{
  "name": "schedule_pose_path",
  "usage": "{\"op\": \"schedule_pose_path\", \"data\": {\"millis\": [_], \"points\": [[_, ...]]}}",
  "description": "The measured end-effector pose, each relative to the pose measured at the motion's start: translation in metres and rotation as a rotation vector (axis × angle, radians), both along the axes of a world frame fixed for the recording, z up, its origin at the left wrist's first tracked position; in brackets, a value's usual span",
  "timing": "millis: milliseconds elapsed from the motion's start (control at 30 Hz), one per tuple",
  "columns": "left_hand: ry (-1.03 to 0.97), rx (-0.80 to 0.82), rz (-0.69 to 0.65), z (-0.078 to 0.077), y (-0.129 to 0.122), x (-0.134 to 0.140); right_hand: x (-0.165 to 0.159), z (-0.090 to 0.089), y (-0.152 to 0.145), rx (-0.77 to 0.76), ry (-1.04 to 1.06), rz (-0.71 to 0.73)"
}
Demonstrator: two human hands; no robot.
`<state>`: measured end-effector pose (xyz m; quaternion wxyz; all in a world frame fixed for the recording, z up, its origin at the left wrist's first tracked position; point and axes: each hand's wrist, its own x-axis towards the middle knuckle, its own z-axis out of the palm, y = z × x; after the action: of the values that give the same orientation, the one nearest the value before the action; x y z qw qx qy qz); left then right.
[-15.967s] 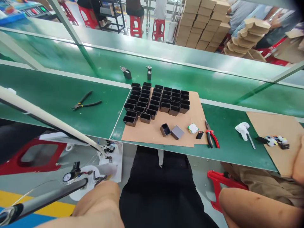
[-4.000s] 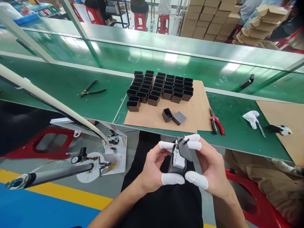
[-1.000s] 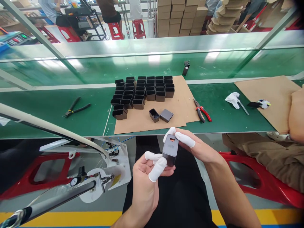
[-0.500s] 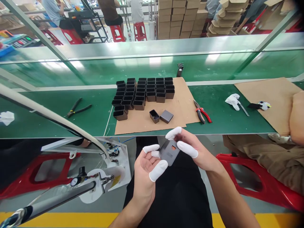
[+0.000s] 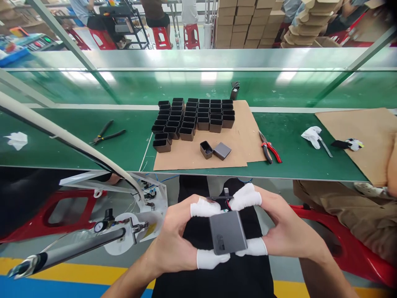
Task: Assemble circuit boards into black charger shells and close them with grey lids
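Low over my lap, a grey, box-shaped device casing (image 5: 228, 232) is tilted toward me, with faint printing near its lower left corner. My left hand (image 5: 182, 238) grips its left side, the thumb below and white-covered fingertips above. On the opposite side my right hand (image 5: 279, 231) grips the same casing between thumb and fingers in white finger cots. At the casing's top edge a thin dark piece (image 5: 220, 198), a red wire and a small metal plug (image 5: 226, 192) show between the fingertips. What joins them is hidden.
Rows of black open cups (image 5: 189, 120) stand on cardboard (image 5: 223, 161), with one separate cup (image 5: 206, 150) beside a grey square cover (image 5: 222, 151). Red-handled pliers (image 5: 269, 148) lie right, black pliers (image 5: 108, 132) left. A hose (image 5: 77, 142) crosses at left; a co-worker's leg (image 5: 335, 207) is at right.
The casing has turned to show a plain, faintly printed face instead of the one with orange stripes. Both hands have moved lower and closed round its sides; wire and plug now show.
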<state>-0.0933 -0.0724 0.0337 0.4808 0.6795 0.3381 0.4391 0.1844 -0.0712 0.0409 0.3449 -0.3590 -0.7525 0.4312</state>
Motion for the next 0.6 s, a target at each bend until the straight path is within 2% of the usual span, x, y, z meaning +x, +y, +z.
{"op": "schedule_pose_path", "data": {"millis": [167, 267, 400, 500, 600], "points": [[0.056, 0.285, -0.064, 0.011, 0.002, -0.007, -0.005, 0.006, -0.015, 0.181, -0.020, 0.000], [0.131, 0.402, -0.120, 0.021, 0.004, -0.012, -0.004, 0.006, -0.022, 0.293, -0.075, -0.009], [0.239, 0.471, -0.265, 0.041, 0.009, -0.018, 0.003, 0.006, -0.029, 0.508, -0.156, -0.007], [0.332, 0.489, -0.272, 0.055, 0.015, -0.019, 0.006, 0.009, -0.030, 0.637, -0.230, -0.008], [0.326, 0.529, -0.270, 0.055, 0.013, -0.014, 0.006, 0.016, -0.029, 0.689, -0.300, 0.004]]}}
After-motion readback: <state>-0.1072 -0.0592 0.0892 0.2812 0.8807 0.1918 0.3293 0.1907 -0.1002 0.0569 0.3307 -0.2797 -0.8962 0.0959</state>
